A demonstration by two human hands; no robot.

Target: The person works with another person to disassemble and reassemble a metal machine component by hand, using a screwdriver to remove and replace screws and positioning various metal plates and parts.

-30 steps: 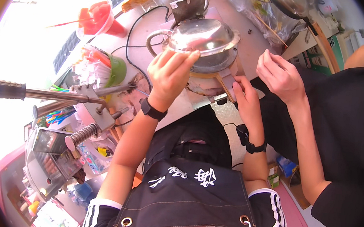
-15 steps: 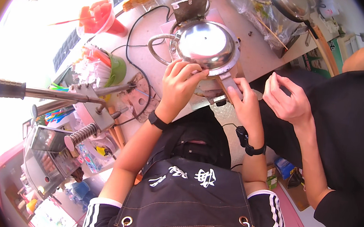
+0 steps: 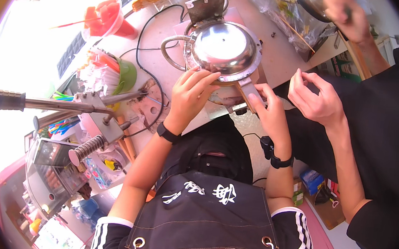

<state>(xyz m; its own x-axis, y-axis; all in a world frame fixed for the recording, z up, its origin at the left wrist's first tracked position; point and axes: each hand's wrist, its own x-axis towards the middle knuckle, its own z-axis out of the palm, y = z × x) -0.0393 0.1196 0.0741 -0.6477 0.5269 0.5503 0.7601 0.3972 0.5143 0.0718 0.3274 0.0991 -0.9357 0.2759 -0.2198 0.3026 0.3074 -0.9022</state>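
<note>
A round waffle iron [image 3: 225, 45] with a shiny domed metal lid is closed on the table in front of me. A flat metal handle [image 3: 248, 89] sticks out toward me from its near right edge, with my right hand [image 3: 272, 113] closed on it, thumb on the near side. My left hand [image 3: 190, 95] is at the lid's near rim, fingers stretched out along it. Whether those fingertips press on the metal or only hover, I cannot tell. A curved metal-sheathed cable [image 3: 168, 49] loops from the iron's left side.
At right, a co-worker's hand [image 3: 318, 100] hovers near mine; their other hand [image 3: 348, 18] is by a pan with a wooden handle [image 3: 357, 55]. Left are a red-filled plastic cup [image 3: 104, 22], a green container [image 3: 126, 76], a black cord [image 3: 141, 56] and a metal lever [image 3: 62, 105].
My left hand has shifted slightly left and its fingers have straightened along the rim. My right hand stays on the handle. The co-worker's other hand has come in beside the pan.
</note>
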